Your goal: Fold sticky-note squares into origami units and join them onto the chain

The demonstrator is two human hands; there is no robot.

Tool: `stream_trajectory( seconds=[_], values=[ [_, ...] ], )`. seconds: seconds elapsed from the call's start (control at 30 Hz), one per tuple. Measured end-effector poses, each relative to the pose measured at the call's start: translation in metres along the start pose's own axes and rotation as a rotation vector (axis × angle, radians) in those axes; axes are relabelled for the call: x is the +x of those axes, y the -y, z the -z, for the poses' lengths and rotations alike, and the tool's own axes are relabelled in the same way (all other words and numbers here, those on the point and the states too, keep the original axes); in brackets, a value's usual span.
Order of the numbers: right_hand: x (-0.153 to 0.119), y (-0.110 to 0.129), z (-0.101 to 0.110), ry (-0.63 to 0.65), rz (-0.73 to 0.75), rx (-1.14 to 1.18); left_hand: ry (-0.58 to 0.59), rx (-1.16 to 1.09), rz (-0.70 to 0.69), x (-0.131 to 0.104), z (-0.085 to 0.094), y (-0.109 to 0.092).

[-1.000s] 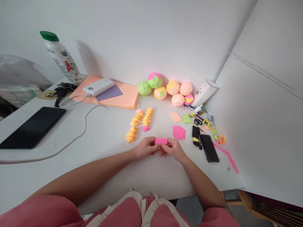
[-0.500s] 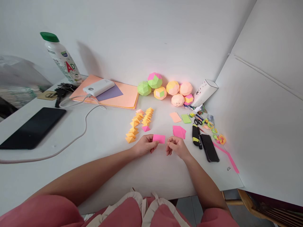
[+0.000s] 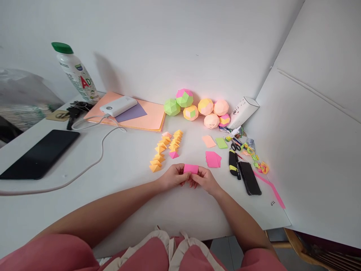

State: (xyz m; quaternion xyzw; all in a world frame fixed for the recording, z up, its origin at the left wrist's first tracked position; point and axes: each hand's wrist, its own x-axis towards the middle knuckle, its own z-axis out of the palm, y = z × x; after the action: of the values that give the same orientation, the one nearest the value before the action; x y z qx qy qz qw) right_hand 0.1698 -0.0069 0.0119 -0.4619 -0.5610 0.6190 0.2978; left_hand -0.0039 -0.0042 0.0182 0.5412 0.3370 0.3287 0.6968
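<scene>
A small pink paper slip (image 3: 191,169) is pinched between my two hands over the front middle of the table. My left hand (image 3: 174,176) grips its left end, thumb on the near side. On the opposite end, my right hand (image 3: 207,179) is closed on it too, both thumbs close together along the lower edge. Beyond the right hand lies a pile of pink paper pieces (image 3: 213,159). To the left of the slip stand two rows of folded paper units, mostly orange (image 3: 159,148), with a pink one (image 3: 173,154) at the near end of the right row.
Paper balls (image 3: 184,98) are grouped by the wall. Peach (image 3: 208,141) and green papers (image 3: 221,142) lie in front. On the right are a cutter (image 3: 232,162), scissors (image 3: 235,146) and a phone (image 3: 250,178). A tablet (image 3: 39,154), power bank (image 3: 118,106) and bottle (image 3: 76,73) occupy the left.
My right hand has moved left and taken hold of the pink slip's right end. My left hand still holds the other end. The camera view has shifted slightly.
</scene>
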Motion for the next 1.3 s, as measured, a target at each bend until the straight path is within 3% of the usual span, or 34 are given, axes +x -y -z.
stream_trajectory(
  seconds=[0.17, 0.4, 0.7, 1.03, 1.3],
  values=[
    [-0.001, 0.003, 0.002, -0.007, 0.01, 0.006, 0.023, 0.016, -0.016, 0.0, 0.001, 0.004],
    [-0.001, 0.006, 0.009, -0.048, 0.05, 0.027, -0.09, -0.008, 0.071, 0.003, 0.005, 0.009],
    [-0.002, 0.009, 0.01, -0.127, 0.098, 0.001, -0.153, -0.179, 0.022, 0.005, 0.007, 0.011],
    [-0.002, -0.003, 0.007, -0.215, 0.335, -0.519, -0.084, -0.204, 0.009, 0.006, 0.008, 0.01],
    [-0.001, -0.003, 0.008, -0.265, 0.473, -0.599, -0.037, -0.184, -0.013, 0.006, 0.008, 0.011]
  ],
)
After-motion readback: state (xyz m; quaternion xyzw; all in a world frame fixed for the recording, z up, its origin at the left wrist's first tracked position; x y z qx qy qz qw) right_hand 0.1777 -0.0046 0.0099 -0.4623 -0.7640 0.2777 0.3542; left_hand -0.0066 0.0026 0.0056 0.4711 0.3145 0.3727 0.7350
